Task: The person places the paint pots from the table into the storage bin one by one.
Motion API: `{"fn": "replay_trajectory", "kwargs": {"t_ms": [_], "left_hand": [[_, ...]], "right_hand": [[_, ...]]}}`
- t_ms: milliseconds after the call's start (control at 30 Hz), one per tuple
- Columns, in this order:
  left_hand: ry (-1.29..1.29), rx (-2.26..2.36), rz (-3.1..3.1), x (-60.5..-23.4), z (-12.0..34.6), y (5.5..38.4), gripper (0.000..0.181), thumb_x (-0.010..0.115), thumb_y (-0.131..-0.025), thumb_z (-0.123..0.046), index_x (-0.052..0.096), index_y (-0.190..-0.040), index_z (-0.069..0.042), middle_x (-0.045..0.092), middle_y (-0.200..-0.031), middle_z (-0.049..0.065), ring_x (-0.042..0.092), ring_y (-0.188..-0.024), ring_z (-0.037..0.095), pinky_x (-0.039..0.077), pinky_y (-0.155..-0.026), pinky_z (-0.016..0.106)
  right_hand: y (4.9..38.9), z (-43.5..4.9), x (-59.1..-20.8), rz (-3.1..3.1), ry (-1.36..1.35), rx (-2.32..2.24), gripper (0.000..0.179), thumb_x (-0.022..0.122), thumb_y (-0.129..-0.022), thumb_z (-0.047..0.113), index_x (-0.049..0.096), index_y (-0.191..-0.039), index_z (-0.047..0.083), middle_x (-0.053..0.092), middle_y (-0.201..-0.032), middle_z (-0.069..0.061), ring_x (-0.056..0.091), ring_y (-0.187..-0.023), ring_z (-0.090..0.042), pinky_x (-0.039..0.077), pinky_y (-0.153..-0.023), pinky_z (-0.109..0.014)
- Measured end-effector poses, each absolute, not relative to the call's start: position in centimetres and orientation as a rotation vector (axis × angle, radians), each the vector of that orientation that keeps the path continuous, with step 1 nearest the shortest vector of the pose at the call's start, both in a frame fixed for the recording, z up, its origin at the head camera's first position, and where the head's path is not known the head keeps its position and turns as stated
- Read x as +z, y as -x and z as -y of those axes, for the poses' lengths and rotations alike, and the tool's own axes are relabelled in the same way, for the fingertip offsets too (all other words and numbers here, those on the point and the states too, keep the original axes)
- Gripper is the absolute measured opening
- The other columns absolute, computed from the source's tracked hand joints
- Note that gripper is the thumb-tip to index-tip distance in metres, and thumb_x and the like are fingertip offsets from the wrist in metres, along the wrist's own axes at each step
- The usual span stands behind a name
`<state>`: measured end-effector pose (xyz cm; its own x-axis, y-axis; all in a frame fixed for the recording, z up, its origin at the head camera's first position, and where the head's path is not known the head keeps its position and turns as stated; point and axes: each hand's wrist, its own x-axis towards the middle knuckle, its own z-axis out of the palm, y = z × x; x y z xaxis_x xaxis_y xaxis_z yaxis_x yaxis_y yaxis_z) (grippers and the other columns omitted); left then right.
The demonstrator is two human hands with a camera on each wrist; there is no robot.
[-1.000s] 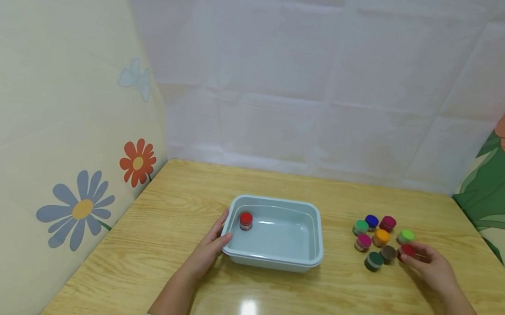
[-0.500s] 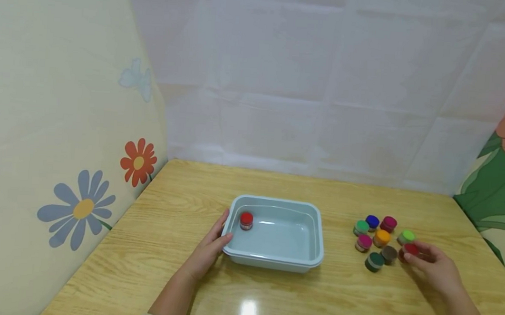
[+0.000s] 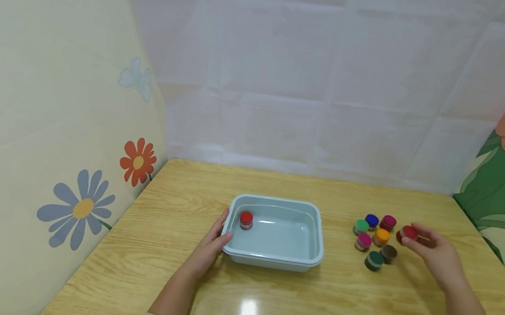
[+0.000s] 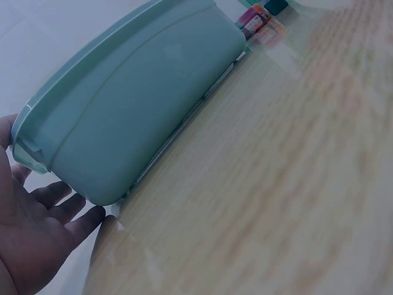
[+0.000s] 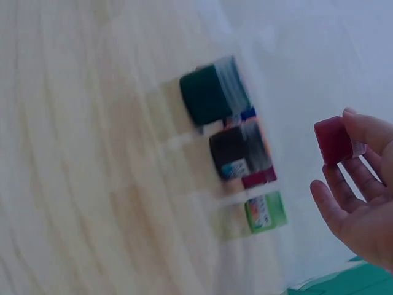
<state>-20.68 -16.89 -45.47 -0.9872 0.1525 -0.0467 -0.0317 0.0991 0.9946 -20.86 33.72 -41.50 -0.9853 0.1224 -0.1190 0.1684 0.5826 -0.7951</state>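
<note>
– Wood-grain surface: what does the blue tub contain?
– One red-lidded jar, at left; left grip clasps that end. Right grip pinches a dark-red jar, raised near clustered jars.

In the head view we lose the lime jar behind the held red jar; the left wrist's top edge crops the tub, and we find 1 dark green jar blurred.

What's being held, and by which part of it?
Right grip: a red jar, pinched by its sides. Left grip: the tub, by its left rim and wall.
</note>
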Motion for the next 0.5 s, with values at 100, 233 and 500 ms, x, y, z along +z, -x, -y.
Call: {"fn": "replay_trajectory", "kwargs": {"t_ms": [100,233,500], "left_hand": [[-0.127,2.024,-2.220,-45.5,16.9,20.7,0.065,0.047,-0.100,-0.022,0.018,-0.158,-0.023,0.017,-0.163,0.019,0.017,-0.150,0.039,0.019,-0.119,0.059],[-0.134,2.032,-2.216,-45.5,16.9,20.7,0.065,0.046,-0.100,-0.021,0.017,-0.158,-0.022,0.018,-0.162,0.020,0.018,-0.150,0.039,0.020,-0.119,0.059],[-0.135,2.031,-2.209,-45.4,16.8,20.7,0.065,0.046,-0.101,-0.021,0.017,-0.158,-0.023,0.016,-0.163,0.019,0.016,-0.150,0.039,0.019,-0.119,0.059]], "right_hand": [[21.1,-32.8,-40.6,-2.760,-0.208,-1.385,0.083,0.060,-0.092,0.052,0.029,-0.153,0.004,0.039,-0.149,-0.022,0.046,-0.095,0.017,0.050,-0.084,-0.022],[21.2,-31.1,-39.8,-2.751,-0.134,-1.412,0.080,0.059,-0.094,0.049,0.030,-0.152,0.002,0.039,-0.149,-0.023,0.051,-0.120,-0.018,0.048,-0.099,-0.048],[21.8,-27.7,-38.6,-2.748,0.012,-1.520,0.071,0.065,-0.093,0.038,0.038,-0.147,0.001,0.057,-0.125,-0.003,0.050,-0.092,0.014,0.051,-0.082,-0.017]]}}
